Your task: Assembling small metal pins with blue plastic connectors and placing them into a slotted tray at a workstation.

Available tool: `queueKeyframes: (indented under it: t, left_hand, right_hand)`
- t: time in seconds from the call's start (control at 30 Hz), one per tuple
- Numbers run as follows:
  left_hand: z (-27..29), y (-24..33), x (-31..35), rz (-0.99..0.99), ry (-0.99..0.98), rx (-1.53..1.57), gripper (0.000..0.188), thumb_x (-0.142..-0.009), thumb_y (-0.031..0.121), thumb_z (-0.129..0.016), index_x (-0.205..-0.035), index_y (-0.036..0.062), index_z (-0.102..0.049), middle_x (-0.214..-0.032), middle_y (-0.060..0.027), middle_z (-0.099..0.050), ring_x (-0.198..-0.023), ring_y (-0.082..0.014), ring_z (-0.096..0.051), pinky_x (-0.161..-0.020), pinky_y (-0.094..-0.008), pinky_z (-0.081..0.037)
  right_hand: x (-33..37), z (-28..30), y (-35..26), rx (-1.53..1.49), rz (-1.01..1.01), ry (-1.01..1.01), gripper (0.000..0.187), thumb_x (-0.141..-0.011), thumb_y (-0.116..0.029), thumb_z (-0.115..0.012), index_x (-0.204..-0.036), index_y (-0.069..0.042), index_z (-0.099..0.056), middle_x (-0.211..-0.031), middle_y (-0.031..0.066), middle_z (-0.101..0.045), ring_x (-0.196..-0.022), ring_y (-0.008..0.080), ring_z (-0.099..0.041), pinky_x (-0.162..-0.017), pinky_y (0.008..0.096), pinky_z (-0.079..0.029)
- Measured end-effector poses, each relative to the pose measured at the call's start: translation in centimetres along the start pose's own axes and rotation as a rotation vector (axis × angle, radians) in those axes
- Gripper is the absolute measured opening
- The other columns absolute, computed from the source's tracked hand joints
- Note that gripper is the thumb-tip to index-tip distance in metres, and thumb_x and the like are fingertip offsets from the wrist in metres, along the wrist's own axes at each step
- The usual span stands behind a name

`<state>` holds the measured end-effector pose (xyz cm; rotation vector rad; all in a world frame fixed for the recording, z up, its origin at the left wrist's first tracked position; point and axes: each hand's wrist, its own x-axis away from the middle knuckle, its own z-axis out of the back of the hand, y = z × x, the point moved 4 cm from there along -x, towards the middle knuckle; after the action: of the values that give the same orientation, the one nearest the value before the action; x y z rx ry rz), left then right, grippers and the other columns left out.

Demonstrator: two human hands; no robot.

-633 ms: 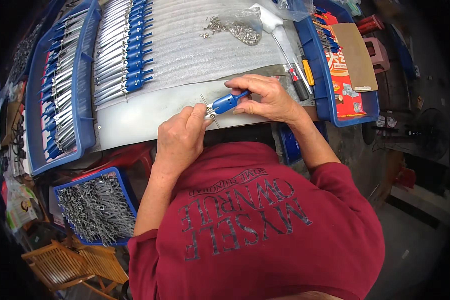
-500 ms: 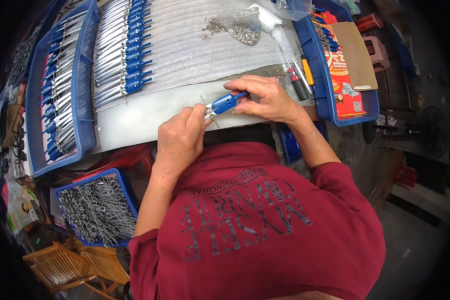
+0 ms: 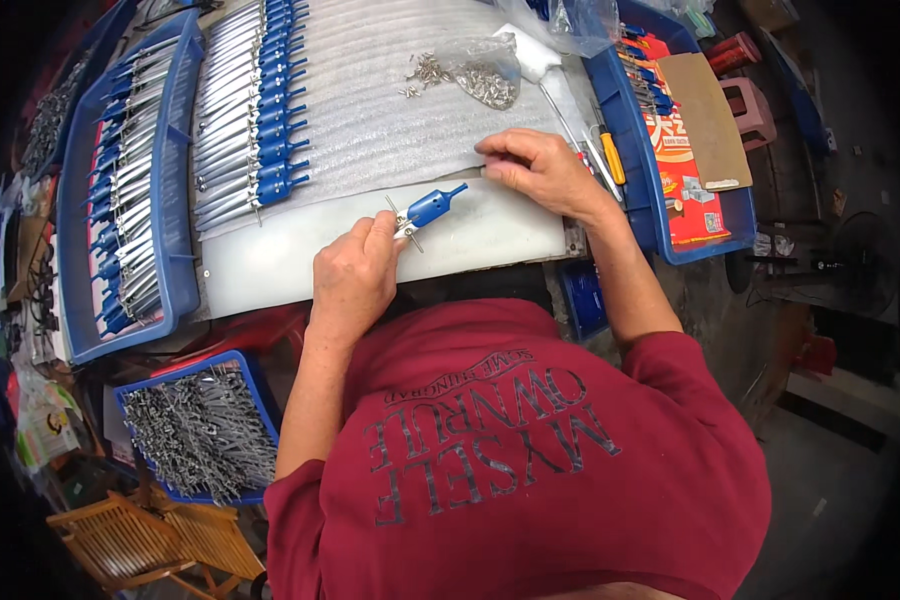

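Observation:
My left hand is closed round the near end of a blue-headed metal part, just above a white board. Its blue cylinder narrows to a thin stem pointing right and away. A thin metal pin crosses it close to my fingers, and whatever continues inside my fist is hidden. My right hand hovers over the board's right end, apart from the part. Its fingers are bent, with a gap between thumb and forefinger, and nothing shows between them.
Similar blue-headed rods lie in a row on foam sheeting. Beyond my right hand are loose screws, a bag of screws and a yellow-handled screwdriver. Blue trays flank the table; a bin of metal parts stands lower left.
My right hand has let go of the blue stem and drawn away from it, slightly farther off. My left hand still grips the part, which has shifted a little left.

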<state>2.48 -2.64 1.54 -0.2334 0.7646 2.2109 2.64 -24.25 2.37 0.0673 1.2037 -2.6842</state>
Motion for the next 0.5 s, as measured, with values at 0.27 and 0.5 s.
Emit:
queueKeyframes:
  t: [0.27, 0.5]
  left_hand:
    - [-0.5, -0.5, -0.3, 0.014, 0.020, -0.019, 0.024, -0.072, 0.011, -0.060, -0.091, 0.0022, -0.050, -0.066, -0.0095, -0.049, -0.052, -0.0250, -0.053, -0.045, -0.0342, -0.042]
    - [-0.6, -0.4, -0.2, 0.056, 0.016, -0.029, 0.021, -0.072, 0.010, -0.059, -0.090, 0.0031, -0.049, -0.065, -0.0096, -0.048, -0.052, -0.0257, -0.051, -0.045, -0.0350, -0.040]
  right_hand:
    - [-5.2, 0.0, 1.3, 0.201, 0.135, 0.187, 0.019, -0.075, -0.012, -0.057, -0.089, 0.000, -0.059, -0.083, 0.0125, -0.061, -0.076, 0.0228, -0.058, -0.069, 0.0298, -0.045]
    - [-9.4, -2.2, 2.1, 0.389, 0.137, 0.118, 0.015, -0.073, -0.012, -0.056, -0.084, -0.001, -0.060, -0.080, 0.0142, -0.060, -0.076, 0.0309, -0.056, -0.067, 0.0360, -0.045]
